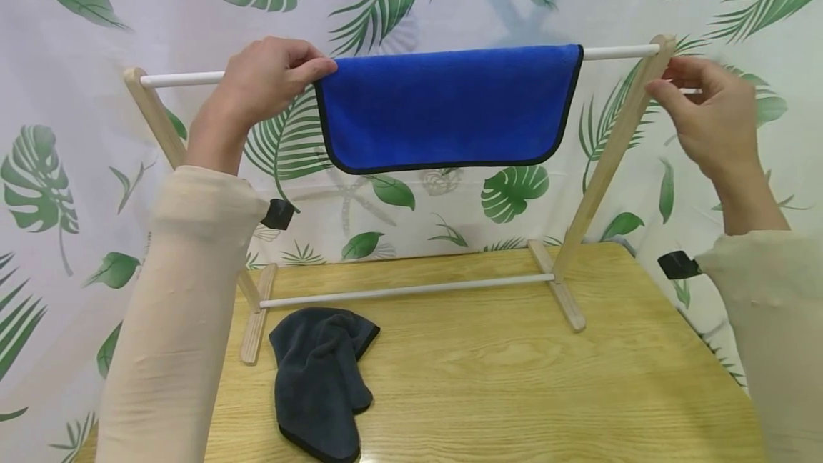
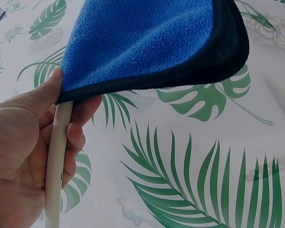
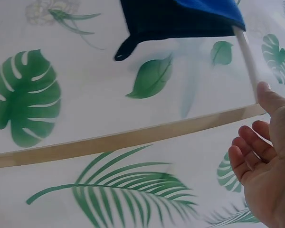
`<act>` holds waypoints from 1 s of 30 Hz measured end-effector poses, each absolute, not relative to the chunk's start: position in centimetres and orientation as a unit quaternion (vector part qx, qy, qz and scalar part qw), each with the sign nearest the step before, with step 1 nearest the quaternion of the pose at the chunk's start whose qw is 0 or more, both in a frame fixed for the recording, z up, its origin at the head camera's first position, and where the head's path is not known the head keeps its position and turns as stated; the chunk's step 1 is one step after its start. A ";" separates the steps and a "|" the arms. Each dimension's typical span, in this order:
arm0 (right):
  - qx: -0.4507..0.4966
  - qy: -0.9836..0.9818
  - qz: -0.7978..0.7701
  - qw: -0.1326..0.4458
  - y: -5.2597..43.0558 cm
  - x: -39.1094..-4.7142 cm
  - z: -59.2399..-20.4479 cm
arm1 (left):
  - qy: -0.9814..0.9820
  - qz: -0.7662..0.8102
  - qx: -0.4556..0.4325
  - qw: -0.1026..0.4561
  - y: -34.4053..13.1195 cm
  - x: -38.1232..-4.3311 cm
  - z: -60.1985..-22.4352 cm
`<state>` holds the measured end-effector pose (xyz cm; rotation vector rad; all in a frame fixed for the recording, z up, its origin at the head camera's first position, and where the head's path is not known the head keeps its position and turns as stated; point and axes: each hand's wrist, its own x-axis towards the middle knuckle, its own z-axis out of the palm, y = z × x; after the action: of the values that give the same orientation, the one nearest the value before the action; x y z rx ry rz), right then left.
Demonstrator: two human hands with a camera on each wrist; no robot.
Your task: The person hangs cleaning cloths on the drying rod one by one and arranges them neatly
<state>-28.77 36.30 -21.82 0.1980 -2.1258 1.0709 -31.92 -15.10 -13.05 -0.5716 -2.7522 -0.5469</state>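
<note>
A blue towel (image 1: 450,109) with black edging hangs folded over the white top rod (image 1: 620,53) of a wooden rack. My left hand (image 1: 270,81) pinches the towel's upper left corner against the rod; in the left wrist view the rod (image 2: 58,156) runs between thumb and fingers. My right hand (image 1: 716,109) is at the top of the right wooden post (image 1: 607,163), thumb on its front edge and fingers on its far side. In the right wrist view, the fingers (image 3: 249,149) are loosely curled, and the towel's dark underside (image 3: 180,26) shows a small loop.
A dark grey towel (image 1: 318,377) lies crumpled on the wooden table (image 1: 501,377), near the rack's left foot (image 1: 257,327). A lower white rod (image 1: 411,291) joins the two feet. Behind stands a white cloth backdrop (image 1: 411,213) with green leaf prints.
</note>
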 end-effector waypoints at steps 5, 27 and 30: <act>0.086 -0.842 0.422 0.326 36.7 -28.9 -24.4 | -0.951 -0.193 -0.196 0.139 -15.1 -31.9 -13.0; 0.094 -0.835 0.476 0.259 35.9 -30.3 -30.9 | -0.953 -0.182 -0.202 0.131 -15.0 -31.7 -12.8; 0.086 -0.829 0.488 0.259 35.7 -30.5 -31.2 | -0.954 -0.182 -0.200 0.126 -15.1 -31.7 -12.7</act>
<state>-30.54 35.71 -31.24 0.2325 -2.2483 1.3222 -31.67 -15.10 -12.74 -0.5832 -2.7786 -0.5294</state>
